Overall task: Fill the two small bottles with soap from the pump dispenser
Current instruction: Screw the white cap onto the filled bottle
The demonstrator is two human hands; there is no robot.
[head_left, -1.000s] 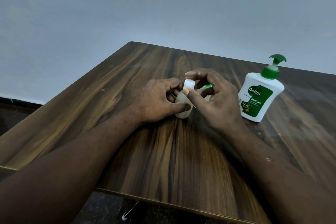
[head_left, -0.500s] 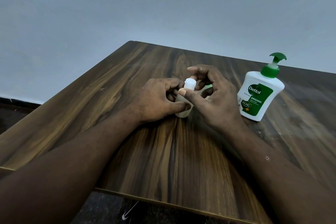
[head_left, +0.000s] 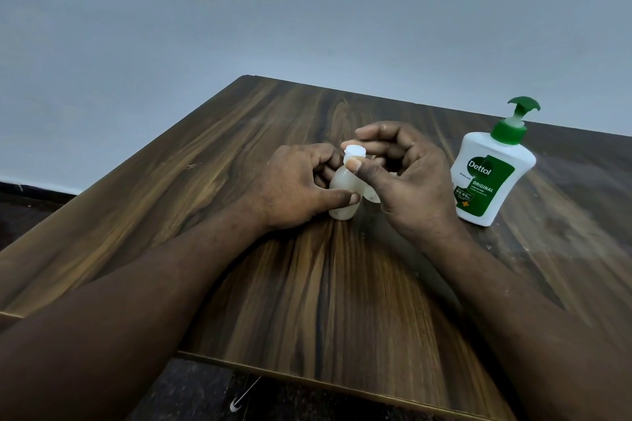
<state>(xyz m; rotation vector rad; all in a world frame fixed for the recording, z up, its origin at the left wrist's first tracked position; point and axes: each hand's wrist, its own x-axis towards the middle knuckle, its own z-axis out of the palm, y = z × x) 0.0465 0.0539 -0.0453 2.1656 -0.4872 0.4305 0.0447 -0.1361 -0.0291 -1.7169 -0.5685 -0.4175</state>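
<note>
A small translucent white bottle (head_left: 343, 189) stands upright on the wooden table (head_left: 307, 301). My left hand (head_left: 294, 188) is wrapped around its body. My right hand (head_left: 403, 181) pinches its white cap (head_left: 354, 151) between thumb and fingers at the bottle's top. A second small bottle (head_left: 372, 195) shows only partly behind my right thumb. The white pump dispenser (head_left: 489, 174), with a green pump head and green label, stands upright just right of my right hand, untouched.
The table's front edge runs close below my forearms and its left edge slants away to the far corner. A plain grey wall lies behind. Dark floor shows at left and under the front edge.
My right fingers have shifted on the cap, which now sits higher and more exposed at the bottle's top. The green bit seen behind my fingers earlier is hidden. My left hand has stayed put.
</note>
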